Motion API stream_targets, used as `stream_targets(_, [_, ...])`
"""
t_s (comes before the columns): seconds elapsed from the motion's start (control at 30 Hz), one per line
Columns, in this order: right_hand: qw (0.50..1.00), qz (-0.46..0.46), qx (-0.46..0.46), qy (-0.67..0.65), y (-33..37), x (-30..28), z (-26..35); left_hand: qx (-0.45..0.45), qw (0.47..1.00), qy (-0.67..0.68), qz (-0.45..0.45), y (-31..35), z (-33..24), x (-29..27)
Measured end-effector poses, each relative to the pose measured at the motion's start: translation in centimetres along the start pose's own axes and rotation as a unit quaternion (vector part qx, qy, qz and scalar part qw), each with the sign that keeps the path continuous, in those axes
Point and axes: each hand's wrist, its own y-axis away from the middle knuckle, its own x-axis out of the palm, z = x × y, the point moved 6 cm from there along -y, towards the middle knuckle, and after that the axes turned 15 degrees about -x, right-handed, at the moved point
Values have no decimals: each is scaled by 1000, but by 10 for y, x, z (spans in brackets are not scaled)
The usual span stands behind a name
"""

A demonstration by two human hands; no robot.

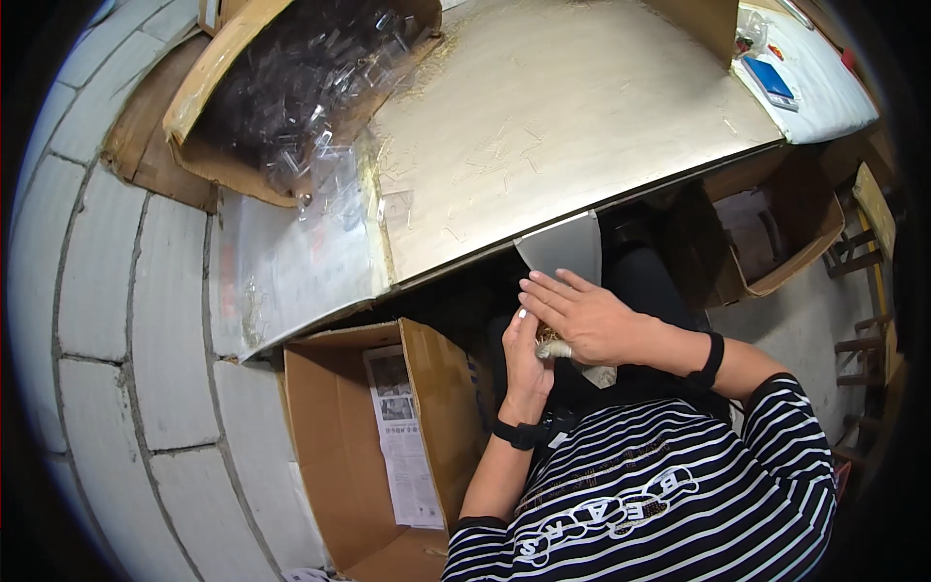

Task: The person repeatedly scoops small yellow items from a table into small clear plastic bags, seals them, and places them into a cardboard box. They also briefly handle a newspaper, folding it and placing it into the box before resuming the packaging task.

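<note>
Head view, looking down: the person's hands meet just below the table edge, over the lap, and a small golden-brown cluster of thin pieces (547, 335) shows in the gap between the palms, mostly covered. The left hand (525, 361) is cupped along one side with its fingers pointing up; the right hand (601, 328), fingers long and nearly straight, presses in from the other. From where I stand, both are grasping the cluster between them; neither is clenched or released. A pale, ridged wrapping (555, 349) sits at the cluster's lower end; I cannot tell whether it covers a thumb or belongs to the cluster.

Behind the hands, a stiff pale-grey sheet (567, 247) hangs from the edge of the broad cream tabletop (601, 107), where fine, straw-coloured slivers (499, 150) lie scattered. Beside the left forearm stands an open brown cardboard box (325, 427), with a printed newspaper sheet (400, 436) inside.

To hold this well, I'd say, keep the pressure even from both palms, firm but not squeezing, since thin pieces would slide out at either end. Straight fingers should help line up the tips, and staying low over the sheet seems wise, so strays land there.
</note>
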Motion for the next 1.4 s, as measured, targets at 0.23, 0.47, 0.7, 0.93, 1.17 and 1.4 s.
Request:
stream_targets(0.23, [999, 29, 19, 12, 2, 7, -12, -21, 996, 2, 87, 5, -4, 6])
stream_targets(0.47, [962, -97, 69, -247, 10, -30, -34, -19, 997, -30, 64, 8, -12, 13])
stream_targets(0.7, [955, -247, 95, -133, 50, -61, -22, 5, 999, -28, 29, 12, -18, 11])
stream_targets(0.93, [956, -265, 66, -108, 52, -53, -9, 5, 995, -5, 96, 16, -16, 19])
stream_targets(1.17, [955, -288, 49, -58, 46, -61, -8, 12, 986, -36, 162, 34, -27, 36])
stream_targets(1.4, [997, -60, -53, 0, 19, -44, 12, 7, 990, -44, 134, 39, -42, 37])
